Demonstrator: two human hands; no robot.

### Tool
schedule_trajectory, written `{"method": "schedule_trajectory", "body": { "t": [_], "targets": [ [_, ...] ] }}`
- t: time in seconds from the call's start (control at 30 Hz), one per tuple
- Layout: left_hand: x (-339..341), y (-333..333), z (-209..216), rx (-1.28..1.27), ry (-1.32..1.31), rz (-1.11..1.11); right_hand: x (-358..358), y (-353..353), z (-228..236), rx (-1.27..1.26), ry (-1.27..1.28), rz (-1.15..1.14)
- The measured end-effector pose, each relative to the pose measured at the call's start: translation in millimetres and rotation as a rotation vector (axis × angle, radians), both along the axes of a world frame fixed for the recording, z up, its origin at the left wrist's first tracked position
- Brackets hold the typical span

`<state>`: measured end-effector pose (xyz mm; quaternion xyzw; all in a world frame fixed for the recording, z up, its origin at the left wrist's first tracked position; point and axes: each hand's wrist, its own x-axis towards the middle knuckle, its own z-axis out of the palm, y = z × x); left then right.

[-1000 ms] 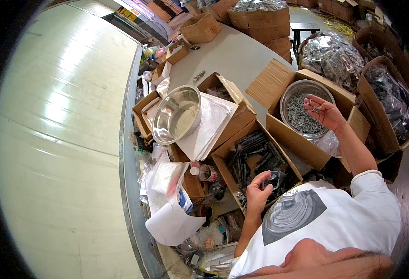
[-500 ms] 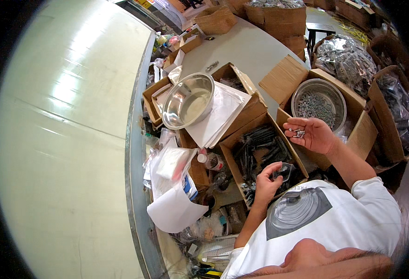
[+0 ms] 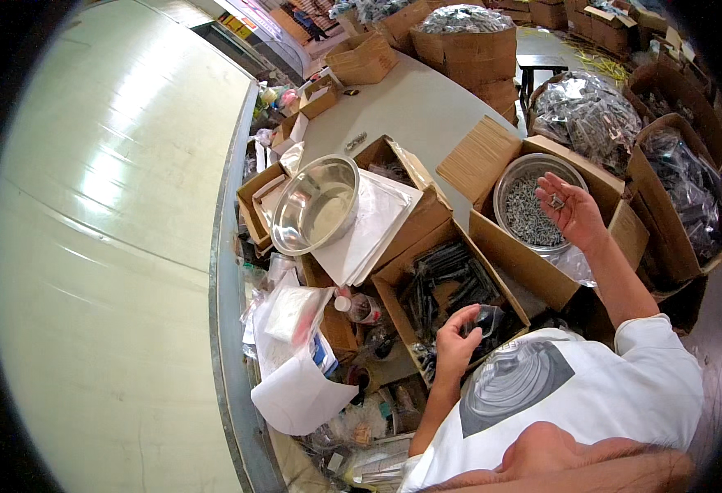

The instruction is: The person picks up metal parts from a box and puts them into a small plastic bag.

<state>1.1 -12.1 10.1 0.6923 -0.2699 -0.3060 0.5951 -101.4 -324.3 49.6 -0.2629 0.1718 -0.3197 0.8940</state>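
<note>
My right hand (image 3: 578,215) is palm up with its fingers curled. Several small silver screws (image 3: 555,201) rest in it. It is over the right side of a round metal bowl (image 3: 505,177) that holds a heap of similar screws (image 3: 533,215). Lower down, my left hand (image 3: 457,338) pinches a small clear plastic bag (image 3: 487,319) between thumb and fingers. What the bag contains cannot be made out. Just beyond the left hand, an open cardboard box (image 3: 394,306) holds long black packed parts (image 3: 451,275).
The screw bowl stands in a cardboard box (image 3: 492,242). Farther left, a shiny steel basin (image 3: 291,234) sits on white sheets (image 3: 389,205). A bottle (image 3: 364,309) and papers (image 3: 303,394) lie near the wall. Boxes of bagged parts (image 3: 587,115) stand at the right.
My right hand has moved from the bowl's near edge to over its right side, fingers more curled around the screws. The left hand keeps its hold on the bag. The view has shifted slightly.
</note>
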Motion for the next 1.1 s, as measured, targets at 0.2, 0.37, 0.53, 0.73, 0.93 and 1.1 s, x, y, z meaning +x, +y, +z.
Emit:
{"method": "schedule_trajectory", "body": {
  "t": [0.2,0.37,0.53,0.73,0.93,1.1],
  "targets": [
    [-0.3,-1.9,0.4,-0.022,0.004,-0.040,14.4,54.3,6.5,0.018,0.014,0.308],
    [1.8,-9.9,1.6,0.006,-0.091,-0.074,26.8,133.0,3.0,-0.219,-0.023,0.568],
    [3.8,0.9,-2.3,-0.135,-0.014,-0.009,33.1,165.7,14.8,-1.474,-0.011,0.490],
    [2.0,2.3,-8.2,-0.212,0.409,0.057,25.4,159.0,19.2,-1.846,-0.020,0.563],
    [3.6,3.7,-12.6,-0.193,0.176,0.004,18.6,147.4,24.0,-2.013,0.008,0.421],
    [6.4,7.2,4.3,-0.108,-0.065,0.008,18.9,132.1,7.2,-1.973,0.072,0.418]
  ]
}}
